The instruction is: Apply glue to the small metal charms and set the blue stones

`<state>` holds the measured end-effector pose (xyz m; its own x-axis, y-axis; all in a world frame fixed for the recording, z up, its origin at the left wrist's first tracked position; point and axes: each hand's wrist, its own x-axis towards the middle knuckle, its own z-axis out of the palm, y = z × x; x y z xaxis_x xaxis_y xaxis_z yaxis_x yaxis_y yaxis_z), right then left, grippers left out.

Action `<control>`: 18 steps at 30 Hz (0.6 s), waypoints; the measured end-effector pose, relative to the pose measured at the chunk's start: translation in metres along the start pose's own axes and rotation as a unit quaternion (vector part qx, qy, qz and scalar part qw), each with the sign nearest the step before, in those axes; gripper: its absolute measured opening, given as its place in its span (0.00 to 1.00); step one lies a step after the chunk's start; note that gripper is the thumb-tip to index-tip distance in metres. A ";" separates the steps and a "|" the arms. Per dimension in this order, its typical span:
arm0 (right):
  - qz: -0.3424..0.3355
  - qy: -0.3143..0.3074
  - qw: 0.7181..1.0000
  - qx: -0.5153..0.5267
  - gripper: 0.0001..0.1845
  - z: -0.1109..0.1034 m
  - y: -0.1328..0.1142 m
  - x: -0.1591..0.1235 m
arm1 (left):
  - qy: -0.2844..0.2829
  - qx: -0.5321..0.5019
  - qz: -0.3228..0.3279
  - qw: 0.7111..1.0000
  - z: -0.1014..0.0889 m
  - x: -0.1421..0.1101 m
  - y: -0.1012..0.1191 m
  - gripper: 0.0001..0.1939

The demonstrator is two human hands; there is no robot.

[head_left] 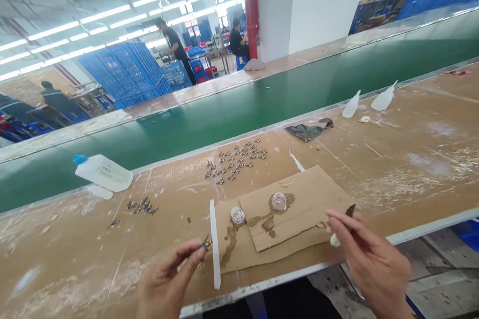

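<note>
My left hand (170,276) pinches a small brass and blue fitting (206,243) between thumb and fingertips, just left of a white strip (214,244). My right hand (368,259) is closed round a thin dark stick (350,211) with a white end, at the right edge of two stacked cardboard pieces (299,209). On the cardboard stand two small clear caps (237,216) (279,202) beside dark wet stains. A large group of the same small fittings (235,159) lies behind the cardboard, and a smaller group (142,206) lies to the left.
A white bottle with a blue cap (103,172) lies at the belt's edge. The green conveyor belt (262,104) runs behind the wooden bench. Two white squeeze bottles (382,99) and a dark rag (309,130) lie far right. Other people work among blue crates in the background.
</note>
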<state>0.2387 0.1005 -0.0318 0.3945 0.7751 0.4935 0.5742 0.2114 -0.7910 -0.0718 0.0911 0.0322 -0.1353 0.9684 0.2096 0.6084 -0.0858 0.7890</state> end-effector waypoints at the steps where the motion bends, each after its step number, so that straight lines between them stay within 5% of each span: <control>1: 0.029 0.023 0.999 -0.012 0.13 0.001 0.010 0.006 | 0.001 0.003 -0.009 1.000 0.001 0.018 0.000 0.09; 4: 0.038 0.041 0.998 -0.013 0.18 0.006 0.031 0.020 | -0.016 0.014 0.009 1.000 0.013 0.072 0.004 0.10; 9: -0.012 0.014 1.000 -0.018 0.18 0.012 0.037 0.025 | -0.091 0.045 0.025 0.995 0.062 0.139 0.015 0.05; 18: -0.087 0.034 0.994 -0.057 0.13 0.016 0.051 0.022 | -0.232 0.143 0.035 0.961 0.132 0.191 0.035 0.06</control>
<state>0.2656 0.1380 -0.0672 0.3271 0.6904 0.6453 0.7140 0.2668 -0.6473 0.0271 0.3043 0.0239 0.2371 0.9684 -0.0770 0.8019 -0.1503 0.5782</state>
